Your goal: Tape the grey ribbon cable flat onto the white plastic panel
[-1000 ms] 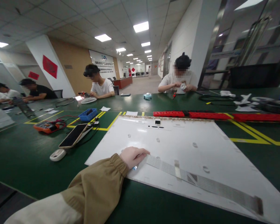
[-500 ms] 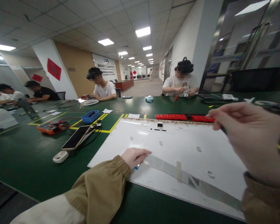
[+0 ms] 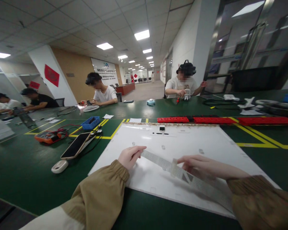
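Observation:
A large white panel [image 3: 201,179] lies in front of me on the green table. Over it slants a long, thin, see-through strip [image 3: 158,160] with rows of fine grey marks and a dark angular patch, running down to the right. My left hand [image 3: 131,156] is closed, pinching the strip's upper left end between thumb and finger. At a pale tape-like tab [image 3: 174,167] across the strip's middle is my right hand [image 3: 199,164], its fingertips closed against the tab; the lower fingers are partly hidden. The strip's far end passes close to my right sleeve.
Left of the panel are a phone [image 3: 75,147], a white oval object [image 3: 59,166], an orange multimeter [image 3: 48,136] and a blue tray [image 3: 90,123]. Red bars [image 3: 213,120] line the panel's far side. Several people sit across the table with a white fan-like object [image 3: 91,108].
My right hand has come down and left from above the panel to the strip's tab. My left hand has lifted the strip's end slightly. The view has shifted a little.

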Demonstrator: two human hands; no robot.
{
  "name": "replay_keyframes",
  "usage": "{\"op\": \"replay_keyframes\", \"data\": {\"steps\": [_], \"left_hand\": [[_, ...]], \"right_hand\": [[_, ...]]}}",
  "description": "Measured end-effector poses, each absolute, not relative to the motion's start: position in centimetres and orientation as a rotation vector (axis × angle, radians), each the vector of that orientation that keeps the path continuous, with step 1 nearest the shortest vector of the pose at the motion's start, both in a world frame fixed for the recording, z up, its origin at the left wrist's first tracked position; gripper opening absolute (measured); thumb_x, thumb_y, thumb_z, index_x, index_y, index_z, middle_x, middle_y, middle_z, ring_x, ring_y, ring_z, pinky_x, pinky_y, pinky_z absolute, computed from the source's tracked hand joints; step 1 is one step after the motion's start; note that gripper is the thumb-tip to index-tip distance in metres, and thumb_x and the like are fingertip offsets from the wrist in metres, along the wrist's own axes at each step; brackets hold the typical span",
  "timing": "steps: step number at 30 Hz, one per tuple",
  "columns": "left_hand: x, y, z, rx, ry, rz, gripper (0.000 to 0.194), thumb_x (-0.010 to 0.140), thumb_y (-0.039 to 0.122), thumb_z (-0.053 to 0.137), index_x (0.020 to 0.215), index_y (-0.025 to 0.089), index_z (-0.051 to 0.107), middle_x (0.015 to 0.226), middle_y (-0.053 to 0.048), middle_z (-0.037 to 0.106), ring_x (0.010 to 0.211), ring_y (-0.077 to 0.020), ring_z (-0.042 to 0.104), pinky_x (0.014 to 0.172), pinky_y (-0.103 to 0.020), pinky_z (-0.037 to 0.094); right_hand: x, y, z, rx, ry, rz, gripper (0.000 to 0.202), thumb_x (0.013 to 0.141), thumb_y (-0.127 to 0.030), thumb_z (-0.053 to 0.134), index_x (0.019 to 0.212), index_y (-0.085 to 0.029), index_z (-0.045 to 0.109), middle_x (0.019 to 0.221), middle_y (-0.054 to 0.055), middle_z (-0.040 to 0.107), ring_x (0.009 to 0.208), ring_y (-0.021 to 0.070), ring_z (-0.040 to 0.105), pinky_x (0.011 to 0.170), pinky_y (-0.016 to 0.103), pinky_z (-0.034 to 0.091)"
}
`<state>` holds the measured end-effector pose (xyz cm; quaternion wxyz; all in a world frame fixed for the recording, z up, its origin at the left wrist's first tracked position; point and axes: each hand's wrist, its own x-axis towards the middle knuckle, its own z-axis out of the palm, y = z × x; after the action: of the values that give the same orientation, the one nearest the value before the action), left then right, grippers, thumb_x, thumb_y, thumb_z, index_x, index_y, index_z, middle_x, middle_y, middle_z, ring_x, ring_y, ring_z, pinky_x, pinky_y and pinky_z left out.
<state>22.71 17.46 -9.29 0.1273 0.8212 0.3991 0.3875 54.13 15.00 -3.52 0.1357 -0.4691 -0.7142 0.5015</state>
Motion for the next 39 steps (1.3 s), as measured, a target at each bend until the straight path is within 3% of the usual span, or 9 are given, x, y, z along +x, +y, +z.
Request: {"op": "replay_keyframes", "data": {"steps": [4,9,15,25,30,35,39], "left_hand": [[22.5,17.7,-9.3,2.302,1.163,1.244,0.031,0.092,0.027,0.039,0.109,0.017,0.062,0.078,-0.003,0.065,0.06,-0.0091,0.06,0.059,-0.02,0.051],[22.5,17.4,-8.9,2.28,1.164,1.364,0.028,0.092,0.026,0.04,0.107,0.017,0.063,0.08,-0.003,0.066,0.057,-0.0081,0.059,0.057,-0.019,0.05],[22.6,16.9,-8.4,2.303,1.203,1.413,0.027,0.091,0.024,0.041,0.106,0.017,0.063,0.077,-0.002,0.067,0.056,-0.0081,0.059,0.059,-0.02,0.051],[22.4,16.8,-8.2,2.298,1.216,1.496,0.026,0.091,0.022,0.043,0.104,0.017,0.064,0.077,-0.001,0.068,0.059,-0.0086,0.062,0.058,-0.019,0.052],[22.5,16.6,-8.0,2.349,1.078,1.555,0.025,0.09,0.02,0.043,0.102,0.015,0.065,0.071,-0.002,0.067,0.055,-0.0079,0.06,0.051,-0.017,0.049],[23.2,16.6,-8.8,2.331,1.025,1.468,0.024,0.09,0.02,0.044,0.101,0.015,0.065,0.07,-0.002,0.066,0.052,-0.0072,0.059,0.045,-0.015,0.045],[23.3,16.9,-9.3,2.25,1.063,1.428,0.025,0.09,0.022,0.044,0.1,0.014,0.065,0.062,0.0,0.063,0.047,-0.0066,0.057,0.041,-0.014,0.043]], "right_hand": [[53.2,14.3,-3.3,-1.27,-1.959,1.653,0.048,0.084,-0.05,0.048,0.116,-0.017,0.062,0.113,0.011,0.06,0.105,0.027,0.056,0.093,0.041,0.042],[52.7,13.8,-3.4,-1.077,-1.924,1.926,0.055,0.089,-0.05,0.041,0.134,-0.018,0.044,0.107,0.011,0.064,0.083,0.0212,0.064,0.088,0.041,0.045],[52.2,13.0,-2.3,-1.001,-2.094,1.842,0.046,0.09,-0.053,0.038,0.105,-0.018,0.064,0.105,0.009,0.063,0.07,0.0173,0.061,0.082,0.035,0.047],[52.2,13.2,-2.4,-0.885,-2.188,1.805,0.039,0.092,-0.041,0.033,0.089,-0.014,0.062,0.091,0.007,0.061,0.075,0.0182,0.059,0.079,0.035,0.047],[52.2,12.2,-1.8,-0.978,-2.287,1.792,0.04,0.088,-0.046,0.042,0.082,-0.012,0.063,0.081,0.006,0.059,0.079,0.0181,0.059,0.084,0.033,0.044],[51.5,10.7,-1.7,-0.821,-2.241,2.075,0.032,0.084,-0.042,0.052,0.079,-0.011,0.059,0.076,0.005,0.057,0.067,0.0138,0.058,0.07,0.028,0.045],[50.9,10.3,-1.8,-0.762,-2.136,2.01,0.031,0.085,-0.039,0.051,0.077,-0.01,0.059,0.076,0.005,0.058,0.068,0.0134,0.058,0.068,0.026,0.045]]}}
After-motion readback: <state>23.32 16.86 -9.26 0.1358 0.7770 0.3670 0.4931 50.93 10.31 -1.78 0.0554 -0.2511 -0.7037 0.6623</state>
